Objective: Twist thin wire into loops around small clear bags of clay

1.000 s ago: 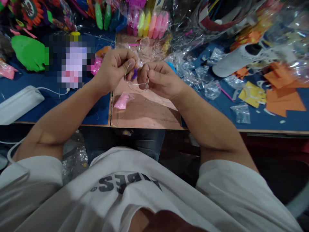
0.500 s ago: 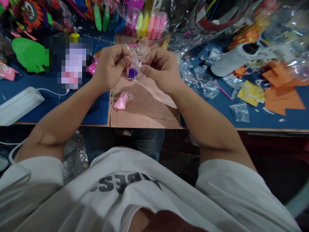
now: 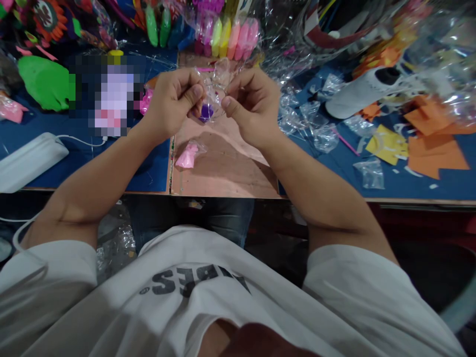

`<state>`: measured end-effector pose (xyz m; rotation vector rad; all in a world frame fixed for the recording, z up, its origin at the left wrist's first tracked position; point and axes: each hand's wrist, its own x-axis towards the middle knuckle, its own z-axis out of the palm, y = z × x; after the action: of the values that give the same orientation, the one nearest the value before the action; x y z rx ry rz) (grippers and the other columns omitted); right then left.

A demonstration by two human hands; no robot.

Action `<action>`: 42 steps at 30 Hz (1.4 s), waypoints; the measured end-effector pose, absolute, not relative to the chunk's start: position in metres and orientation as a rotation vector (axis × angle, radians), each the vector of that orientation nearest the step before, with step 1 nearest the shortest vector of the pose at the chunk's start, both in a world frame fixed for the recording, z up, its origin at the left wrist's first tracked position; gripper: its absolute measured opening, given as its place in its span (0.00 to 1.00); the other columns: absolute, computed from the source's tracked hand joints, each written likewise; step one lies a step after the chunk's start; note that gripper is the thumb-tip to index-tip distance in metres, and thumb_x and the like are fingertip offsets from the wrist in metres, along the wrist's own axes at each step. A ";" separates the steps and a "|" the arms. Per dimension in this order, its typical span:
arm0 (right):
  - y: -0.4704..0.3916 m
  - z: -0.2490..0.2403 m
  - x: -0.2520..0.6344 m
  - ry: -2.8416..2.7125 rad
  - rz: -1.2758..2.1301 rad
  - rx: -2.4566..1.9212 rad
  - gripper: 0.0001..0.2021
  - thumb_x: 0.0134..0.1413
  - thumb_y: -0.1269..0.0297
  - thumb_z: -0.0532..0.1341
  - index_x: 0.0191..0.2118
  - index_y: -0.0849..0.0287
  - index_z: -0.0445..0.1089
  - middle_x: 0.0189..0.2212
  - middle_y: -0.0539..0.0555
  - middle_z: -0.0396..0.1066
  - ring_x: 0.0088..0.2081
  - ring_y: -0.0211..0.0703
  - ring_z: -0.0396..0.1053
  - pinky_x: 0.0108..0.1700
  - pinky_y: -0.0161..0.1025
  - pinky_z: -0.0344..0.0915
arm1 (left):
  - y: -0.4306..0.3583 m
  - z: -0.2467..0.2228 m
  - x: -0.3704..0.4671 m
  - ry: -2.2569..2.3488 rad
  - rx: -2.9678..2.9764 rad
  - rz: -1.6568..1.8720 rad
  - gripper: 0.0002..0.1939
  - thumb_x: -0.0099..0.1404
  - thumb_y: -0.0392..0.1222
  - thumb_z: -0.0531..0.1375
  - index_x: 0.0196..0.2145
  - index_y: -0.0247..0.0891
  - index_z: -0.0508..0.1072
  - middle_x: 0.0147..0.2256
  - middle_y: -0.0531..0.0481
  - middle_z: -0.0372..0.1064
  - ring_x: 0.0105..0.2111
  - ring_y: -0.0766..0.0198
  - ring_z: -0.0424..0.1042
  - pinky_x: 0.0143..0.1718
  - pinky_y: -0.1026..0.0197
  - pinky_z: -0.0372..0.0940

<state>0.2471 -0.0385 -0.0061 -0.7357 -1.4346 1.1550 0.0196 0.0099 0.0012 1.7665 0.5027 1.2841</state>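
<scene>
My left hand (image 3: 177, 101) is closed in a pinch, thumb against forefinger, on a small clear plastic bag (image 3: 211, 94). Something purple (image 3: 206, 112) shows in or behind the plastic, just below those fingertips. Opposite it, my right hand (image 3: 253, 106) also pinches with thumb and forefinger; a thin shiny strand or plastic edge runs to it, too fine to name. Both hands hover over a bare wooden board (image 3: 226, 173). On the board, nearer to me, lies a small pink piece in clear wrap (image 3: 188, 155).
A phone, blurred out (image 3: 113, 99), and a white power bank (image 3: 31, 161) with a cable lie left, near green clay (image 3: 48, 83). Coloured clay sticks (image 3: 228, 38) stand behind. Right are crumpled wrappers (image 3: 323, 134), a white shoe-like form (image 3: 357, 94) and orange sheets (image 3: 439, 153).
My right hand has shifted slightly right, away from my left, so the gap between the fingertips is wider. The left hand stays nearly in place.
</scene>
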 end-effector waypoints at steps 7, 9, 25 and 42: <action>-0.050 0.003 0.247 -1.561 1.554 -0.912 0.24 0.68 0.28 0.75 0.44 0.41 0.72 0.29 0.53 0.67 0.42 0.59 0.72 0.35 0.50 0.68 | 0.010 0.002 0.021 0.521 1.716 1.265 0.32 0.65 0.82 0.77 0.29 0.53 0.78 0.21 0.58 0.71 0.19 0.64 0.59 0.21 0.51 0.57; -0.051 0.003 0.249 -1.588 1.566 -0.891 0.23 0.71 0.27 0.73 0.46 0.40 0.73 0.30 0.54 0.70 0.43 0.59 0.73 0.36 0.50 0.70 | 0.009 0.002 0.020 0.528 1.727 1.261 0.33 0.66 0.82 0.77 0.29 0.52 0.78 0.21 0.57 0.70 0.19 0.64 0.60 0.22 0.52 0.58; -0.040 0.008 0.266 -1.908 0.734 -1.027 0.11 0.72 0.46 0.75 0.41 0.43 0.79 0.47 0.61 0.77 0.64 0.68 0.73 0.52 0.58 0.82 | -0.001 0.002 0.018 0.570 1.703 1.213 0.31 0.69 0.77 0.76 0.30 0.48 0.80 0.22 0.50 0.72 0.20 0.57 0.72 0.22 0.53 0.59; -0.033 -0.008 0.246 -1.556 1.152 -0.782 0.29 0.70 0.27 0.76 0.36 0.47 0.76 0.31 0.51 0.71 0.31 0.46 0.65 0.34 0.46 0.72 | -0.001 -0.004 0.014 0.625 1.807 1.321 0.21 0.78 0.64 0.73 0.33 0.49 0.82 0.25 0.51 0.76 0.22 0.58 0.72 0.24 0.54 0.64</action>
<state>0.2460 -0.0331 -0.0083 -0.7821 -1.5557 1.1520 0.0140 -0.0011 -0.0038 1.8069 0.6255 1.3205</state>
